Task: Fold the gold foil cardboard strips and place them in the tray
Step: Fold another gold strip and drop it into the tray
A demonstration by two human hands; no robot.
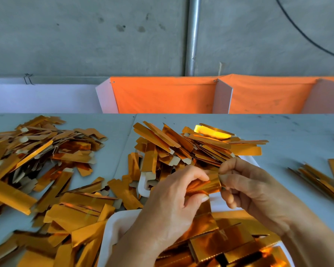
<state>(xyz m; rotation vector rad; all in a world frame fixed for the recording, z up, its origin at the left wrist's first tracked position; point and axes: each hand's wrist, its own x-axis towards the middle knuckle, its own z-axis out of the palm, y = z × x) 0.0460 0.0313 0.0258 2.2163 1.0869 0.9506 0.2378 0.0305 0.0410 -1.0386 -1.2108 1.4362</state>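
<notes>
Here | a gold foil strip is pinched between left hand and right hand at lower centre | held above the white tray of folded strips.

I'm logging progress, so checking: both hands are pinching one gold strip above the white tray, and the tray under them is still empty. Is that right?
Not quite. The head view shows the white tray already holds folded gold pieces. The rest stands: the left hand and right hand both pinch one gold strip above it.
</notes>
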